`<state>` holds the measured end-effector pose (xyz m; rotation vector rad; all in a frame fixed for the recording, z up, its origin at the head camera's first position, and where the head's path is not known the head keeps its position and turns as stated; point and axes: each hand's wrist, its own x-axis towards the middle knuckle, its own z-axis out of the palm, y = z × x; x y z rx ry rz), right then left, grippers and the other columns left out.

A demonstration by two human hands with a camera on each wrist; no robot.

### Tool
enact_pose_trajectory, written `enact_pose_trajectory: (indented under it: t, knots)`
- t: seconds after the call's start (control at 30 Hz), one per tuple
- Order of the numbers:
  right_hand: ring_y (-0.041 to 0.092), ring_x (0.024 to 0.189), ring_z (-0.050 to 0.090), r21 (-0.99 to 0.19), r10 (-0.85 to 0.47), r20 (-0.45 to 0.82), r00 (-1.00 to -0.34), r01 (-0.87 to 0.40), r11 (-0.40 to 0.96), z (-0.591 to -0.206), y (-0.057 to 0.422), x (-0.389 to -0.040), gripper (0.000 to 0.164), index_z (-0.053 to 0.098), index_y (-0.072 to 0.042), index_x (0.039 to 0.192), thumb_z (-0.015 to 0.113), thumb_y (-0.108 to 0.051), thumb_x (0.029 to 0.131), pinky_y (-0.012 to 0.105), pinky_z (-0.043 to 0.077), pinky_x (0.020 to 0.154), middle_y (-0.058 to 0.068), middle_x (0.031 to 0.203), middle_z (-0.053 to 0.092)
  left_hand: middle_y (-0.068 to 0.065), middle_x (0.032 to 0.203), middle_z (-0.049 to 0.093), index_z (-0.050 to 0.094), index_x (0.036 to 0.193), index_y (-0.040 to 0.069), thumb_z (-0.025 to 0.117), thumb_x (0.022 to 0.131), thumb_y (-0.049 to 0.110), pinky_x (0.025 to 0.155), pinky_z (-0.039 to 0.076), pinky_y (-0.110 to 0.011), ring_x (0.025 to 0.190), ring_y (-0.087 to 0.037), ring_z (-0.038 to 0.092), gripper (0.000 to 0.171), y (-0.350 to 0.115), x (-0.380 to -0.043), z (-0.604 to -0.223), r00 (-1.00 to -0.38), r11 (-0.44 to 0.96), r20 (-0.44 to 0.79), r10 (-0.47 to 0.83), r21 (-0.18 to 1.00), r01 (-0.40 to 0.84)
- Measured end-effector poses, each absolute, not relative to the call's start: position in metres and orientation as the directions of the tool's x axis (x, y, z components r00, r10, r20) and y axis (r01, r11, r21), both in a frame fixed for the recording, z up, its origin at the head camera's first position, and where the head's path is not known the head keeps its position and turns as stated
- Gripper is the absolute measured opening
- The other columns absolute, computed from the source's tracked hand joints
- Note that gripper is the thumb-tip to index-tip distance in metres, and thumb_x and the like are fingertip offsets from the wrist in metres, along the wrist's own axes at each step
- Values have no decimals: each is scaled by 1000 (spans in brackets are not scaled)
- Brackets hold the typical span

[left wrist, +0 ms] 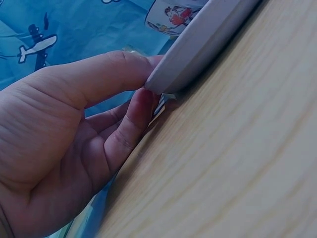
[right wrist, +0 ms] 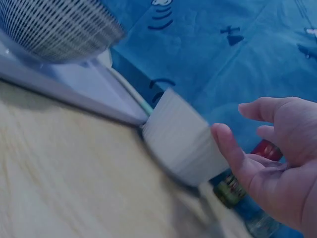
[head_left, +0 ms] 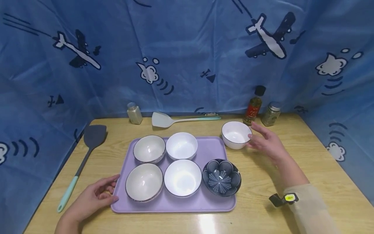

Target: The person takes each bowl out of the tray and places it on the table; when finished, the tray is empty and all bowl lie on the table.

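Note:
My left hand (head_left: pixel 94 196) pinches the left edge of a lilac tray (head_left: pixel 210 143), with thumb over the rim and a finger beneath it in the left wrist view. Several bowls stand upright on the tray: two cream bowls (head_left: pixel 144 182) on the left, two white bowls (head_left: pixel 182 178) in the middle and a dark petal-patterned bowl (head_left: pixel 221 178) at the right edge. Beyond the tray's far right corner sits a white dark-rimmed bowl (head_left: pixel 236 135). My right hand (head_left: pixel 267 143) is at that bowl's right side, fingers extended and spread, fingertips right at its rim.
A grey spatula (head_left: pixel 94 135) with a mint handle lies at the left. Along the back are a shaker (head_left: pixel 134 113), a white spatula (head_left: pixel 162 120), a red-labelled bottle (head_left: pixel 253 107) and a spice jar (head_left: pixel 271 113). Blue printed cloth (head_left: pixel 181 58) hangs behind the wooden table (head_left: pixel 263 208).

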<state>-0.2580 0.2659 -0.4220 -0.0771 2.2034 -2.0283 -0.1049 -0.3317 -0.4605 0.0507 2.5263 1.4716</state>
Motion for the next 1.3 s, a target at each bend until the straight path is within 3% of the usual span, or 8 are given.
enact_pose_trajectory:
  t: [0.13,0.47,0.7,0.87,1.03,1.3]
  knots:
    - [7,84,72,-990,-157,-15,-987,-7,141,-409,259,-253,72,29,-10,158,66,-16,97,27,58,80,23,162,22,-15,118,59,49,146,5,81,84,19,76,52,-22,93,-7,60,71,-332,-104,-459,-978,500,-155,137,863,-67]
    - [23,91,74,-996,-366,3,-930,-33,78,-401,245,-247,66,31,-7,156,63,-11,98,34,59,84,29,156,30,-15,120,58,48,147,6,81,83,22,76,51,-21,94,-7,59,73,-333,-104,-461,-975,505,-185,126,858,-97]
    - [40,90,72,-976,-610,-27,-792,-110,186,-412,246,-242,59,35,-2,153,58,-9,100,49,58,80,31,152,37,-15,120,58,48,147,5,80,85,20,76,52,-22,94,-7,60,72,-338,-103,-462,-978,500,-158,138,863,-69]
    - [33,83,72,-960,-719,-83,-690,-138,243,-419,243,-240,56,38,-3,152,57,-10,100,50,59,74,26,153,38,-16,120,58,47,147,4,80,85,19,77,53,-23,94,-9,61,71,-338,-104,-462,-976,490,-160,145,869,-70]
    - [24,92,69,-960,-787,-127,-604,-126,251,-427,236,-237,58,38,-2,152,59,-8,98,47,59,69,23,157,34,-16,120,58,47,147,4,80,85,19,77,52,-22,94,-8,60,72,-337,-103,-463,-976,490,-169,139,868,-80]
    - [30,100,69,-977,-844,-146,-516,-61,206,-438,234,-236,60,36,-3,153,59,-6,97,51,58,64,30,151,38,-15,118,59,48,146,2,80,84,17,76,53,-22,93,-8,61,71,-331,-103,-463,-977,478,-150,150,876,-61]
